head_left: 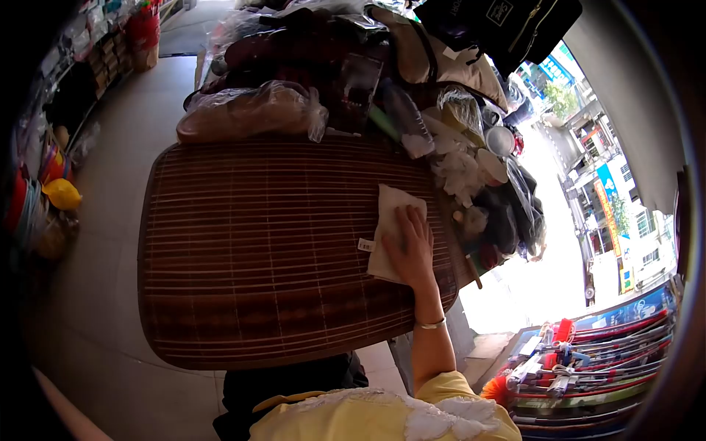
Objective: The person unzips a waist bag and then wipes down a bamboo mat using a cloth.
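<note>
My right hand (412, 248) lies flat on a folded cream cloth (393, 220), its fingers stretched out over the right part of the cloth. A small white label (365, 245) sticks out from the cloth's left edge. Under the cloth is a brown slatted mat (257, 242) with rounded corners and a dark border. The wrist of this arm carries a bracelet (431, 323). My left hand is out of the frame; only part of what looks like an arm shows at the bottom left corner.
Plastic-wrapped goods (246, 110) and bags are piled along the mat's far side. Crumpled plastic and a white cup (500, 140) lie at its right. Long-handled items (588, 367) fill the lower right. A yellow object (62, 194) and shelves stand left, across the floor (110, 169).
</note>
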